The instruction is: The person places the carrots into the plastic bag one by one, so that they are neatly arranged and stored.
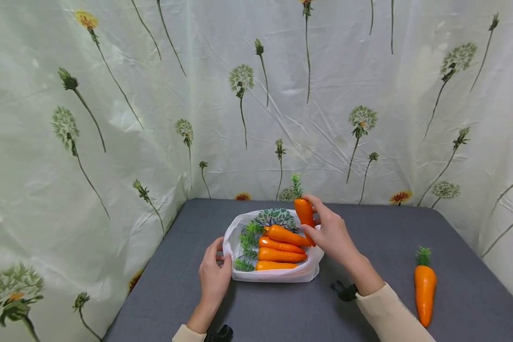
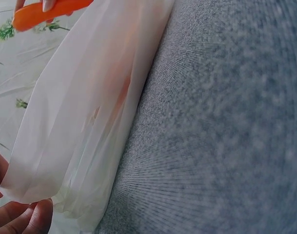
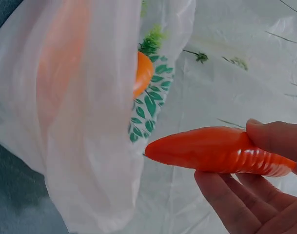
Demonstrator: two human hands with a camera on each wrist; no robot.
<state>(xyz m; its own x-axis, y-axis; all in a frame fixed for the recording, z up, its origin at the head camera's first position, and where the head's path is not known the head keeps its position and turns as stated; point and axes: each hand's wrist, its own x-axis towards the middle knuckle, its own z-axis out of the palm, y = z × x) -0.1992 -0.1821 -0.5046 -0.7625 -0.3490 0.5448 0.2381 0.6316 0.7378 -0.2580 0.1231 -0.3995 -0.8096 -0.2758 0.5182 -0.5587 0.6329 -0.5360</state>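
Observation:
A white plastic bag [image 1: 273,276] with a green leafy print lies open on the table, its mouth facing up. Several orange toy carrots [image 1: 282,255] with green tops lie side by side in it. My left hand [image 1: 215,270] holds the bag's left rim; the left wrist view has its fingers [image 2: 31,219] at the plastic edge. Over the bag's right side, my right hand [image 1: 331,232] grips another carrot [image 1: 303,213] between thumb and fingers, green top up and tip down. In the right wrist view this carrot [image 3: 202,148] is apart from the bag.
One more carrot [image 1: 425,292] lies on the grey table [image 1: 380,237] at the right, beyond my right forearm. Behind the table and along its left hangs a pale curtain [image 1: 282,95] printed with dandelions. Dark straps with small devices sit on both wrists.

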